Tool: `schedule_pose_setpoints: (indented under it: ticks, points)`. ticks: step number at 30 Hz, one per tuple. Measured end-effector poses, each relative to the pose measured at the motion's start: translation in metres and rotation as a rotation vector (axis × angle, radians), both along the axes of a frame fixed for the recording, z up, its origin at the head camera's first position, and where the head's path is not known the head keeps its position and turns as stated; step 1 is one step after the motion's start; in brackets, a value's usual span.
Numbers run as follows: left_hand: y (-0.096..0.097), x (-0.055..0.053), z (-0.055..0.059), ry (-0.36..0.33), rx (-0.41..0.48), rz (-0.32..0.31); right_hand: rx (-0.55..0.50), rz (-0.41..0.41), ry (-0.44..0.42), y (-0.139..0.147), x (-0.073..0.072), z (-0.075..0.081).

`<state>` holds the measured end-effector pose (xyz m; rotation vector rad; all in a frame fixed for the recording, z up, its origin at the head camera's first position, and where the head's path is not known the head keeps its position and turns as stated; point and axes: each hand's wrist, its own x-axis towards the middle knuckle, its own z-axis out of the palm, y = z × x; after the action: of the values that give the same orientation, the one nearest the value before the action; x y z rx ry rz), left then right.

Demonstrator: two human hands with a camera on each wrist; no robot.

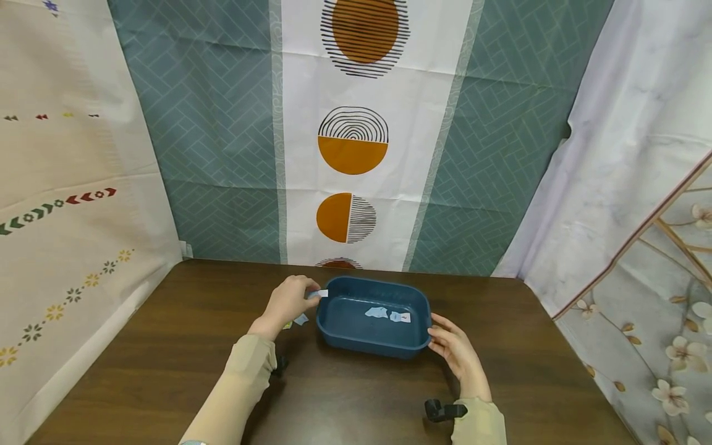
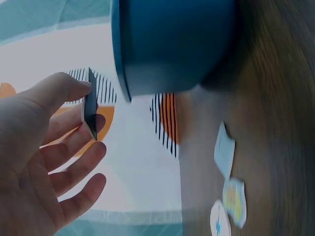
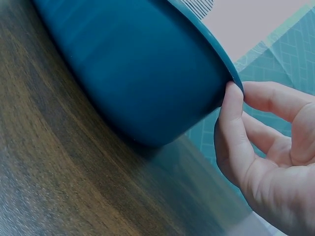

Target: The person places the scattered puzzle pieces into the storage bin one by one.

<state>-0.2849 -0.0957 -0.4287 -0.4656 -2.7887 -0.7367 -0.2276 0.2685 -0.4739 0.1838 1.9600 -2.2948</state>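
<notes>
My left hand (image 1: 286, 303) pinches a small flat card piece (image 1: 321, 293) between thumb and fingers, at the left end of a blue plastic basin (image 1: 367, 347). The left wrist view shows the piece edge-on, its dark side towards the camera and the other fingers spread. My right hand (image 1: 453, 346) holds the basin's right rim by the fingertips, seen close up in the right wrist view. Inside the basin lie a pale blue torn-edged piece (image 1: 376, 312) and a piece with a pinkish end (image 1: 400, 317).
On the brown wooden table (image 1: 356, 395), left of the basin, lie a pale blue piece (image 2: 225, 150), a piece with yellow (image 2: 235, 201) and a white piece with a blue mark (image 2: 220, 220). A patterned curtain (image 1: 222, 123) hangs behind the table.
</notes>
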Motion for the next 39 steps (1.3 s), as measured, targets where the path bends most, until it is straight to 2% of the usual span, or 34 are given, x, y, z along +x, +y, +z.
schedule_pose_setpoints:
  ticks: [9, 15, 18, 29, 34, 39]
  points:
    - [0.037, -0.009, 0.001, -0.012, -0.013, -0.048, -0.010, -0.002, -0.006, 0.000, 0.000, 0.000]
    - [0.058, -0.018, 0.000, -0.018, -0.062, -0.120, -0.005, -0.006, 0.000, 0.001, 0.000, 0.000]
    - [0.066, -0.022, -0.002, -0.033, -0.094, -0.135, -0.001, -0.002, 0.005, 0.001, 0.000, 0.000]
    - [0.082, -0.034, -0.013, -0.085, -0.169, -0.165, -0.002, 0.002, 0.004, 0.000, -0.001, -0.001]
    - [0.086, -0.036, -0.020, -0.102, -0.218, -0.169, -0.008, -0.003, 0.000, 0.000, -0.001, -0.001]
    - [0.089, -0.037, -0.028, -0.091, -0.283, -0.148, -0.015, -0.004, -0.005, 0.000, -0.001, 0.000]
